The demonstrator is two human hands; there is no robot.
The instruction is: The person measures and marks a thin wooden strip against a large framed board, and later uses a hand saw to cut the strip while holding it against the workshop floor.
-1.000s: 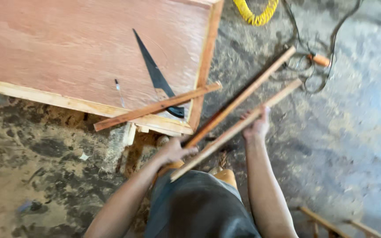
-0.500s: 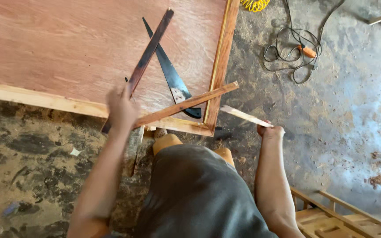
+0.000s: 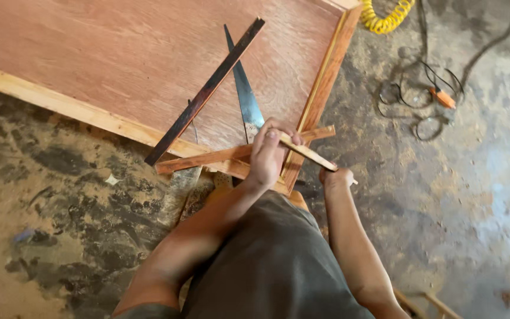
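The thin strip (image 3: 309, 155) lies across the panel's near right corner, running from about 10 o'clock down to 4 o'clock. The left hand (image 3: 267, 155) is clenched on its upper end, fingers wrapped over it; the right hand (image 3: 336, 176) is closed round its lower end, just off the panel (image 3: 119, 53) edge.

The saw (image 3: 245, 94) blade lies directly at 12 o'clock from the left hand, its handle end apparently under the fingers, so a slip forward could likely drag knuckles along the teeth. The strip looks slight; bending it between both grips might snap it. A reddish batten (image 3: 208, 158) passes under the left hand and overhangs the surface at 9 o'clock, so a nudge could tip it off. The dark batten (image 3: 208, 91) also overhangs the near edge and looks loosely balanced.

Room: the panel's raised frame (image 3: 326, 77) bounds the right side at 1 o'clock. Beyond it the floor (image 3: 473, 195) is open toward 3 o'clock, though a tangled cord (image 3: 426, 100) and yellow coiled hose (image 3: 385, 18) lie at 2 o'clock
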